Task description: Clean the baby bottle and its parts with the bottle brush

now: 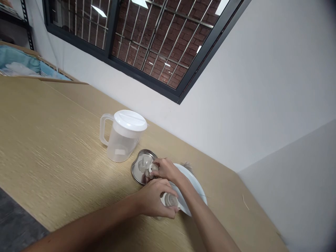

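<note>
My right hand (166,168) reaches over the right side of a shiny steel tray (135,171) with a curved edge. Its fingers pinch a small clear glass cup (153,168) with a pale rim. Beside that cup, other small clear glass cups (145,163) rest in the tray. Nearer to me, my left hand (159,198) is wrapped around another small glass vessel (171,200), its round top facing up; whether it is a cup or a jar I cannot tell. A white round plate (195,185) lies partly hidden beneath my right forearm.
A translucent lidded jug (123,140) stands behind the tray, handle to the left. The wooden table (52,140) meets a white wall under a barred window (157,42). A box with blue lining (23,59) sits far left. A thin pale strip (245,202) lies at right.
</note>
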### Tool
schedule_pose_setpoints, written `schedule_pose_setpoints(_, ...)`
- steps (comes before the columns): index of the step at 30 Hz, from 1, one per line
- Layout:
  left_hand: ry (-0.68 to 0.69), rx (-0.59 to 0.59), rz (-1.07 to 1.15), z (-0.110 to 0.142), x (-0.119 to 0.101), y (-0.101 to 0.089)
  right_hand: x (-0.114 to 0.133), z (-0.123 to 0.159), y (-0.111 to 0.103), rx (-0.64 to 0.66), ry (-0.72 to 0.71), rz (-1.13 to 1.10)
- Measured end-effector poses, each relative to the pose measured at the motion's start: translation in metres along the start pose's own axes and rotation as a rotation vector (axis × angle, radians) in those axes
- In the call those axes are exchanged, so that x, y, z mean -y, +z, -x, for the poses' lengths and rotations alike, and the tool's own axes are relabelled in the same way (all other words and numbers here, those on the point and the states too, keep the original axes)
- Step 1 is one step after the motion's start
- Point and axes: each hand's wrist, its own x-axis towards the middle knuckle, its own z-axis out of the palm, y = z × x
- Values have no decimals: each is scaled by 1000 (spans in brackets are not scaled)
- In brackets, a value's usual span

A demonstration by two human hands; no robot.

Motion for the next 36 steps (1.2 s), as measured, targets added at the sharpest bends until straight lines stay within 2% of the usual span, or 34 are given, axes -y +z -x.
schedule_pose_setpoints(7, -47, 54, -46, -2, -7, -6, 2, 11, -28, -87, -31, -68)
schedule_pose_setpoints(16, -30, 47, -6, -1, -7, -5, 22, 49, -62, -250, -197, -92)
schedule_pose_setpoints(21, -38, 71, 5, -2, -6, -8, 35, 78, -80, -320, -87, -151)
schedule_pose_setpoints(25, -29, 107, 14, -4, -4, -13, 36, 107, -91, -330, -7, -198)
schedule_pose_setpoints(28, -29, 146, 47, -7, -4, -16, 34, 127, -93, -284, 38, -278)
schedule_pose_setpoints(32, 2, 208, 77, -11, -9, -20, 31, 144, -82, -224, 33, -336)
schedule_pose_setpoints(36, -68, 223, 109, -12, -16, -25, 28, 157, -68, -268, 65, -314)
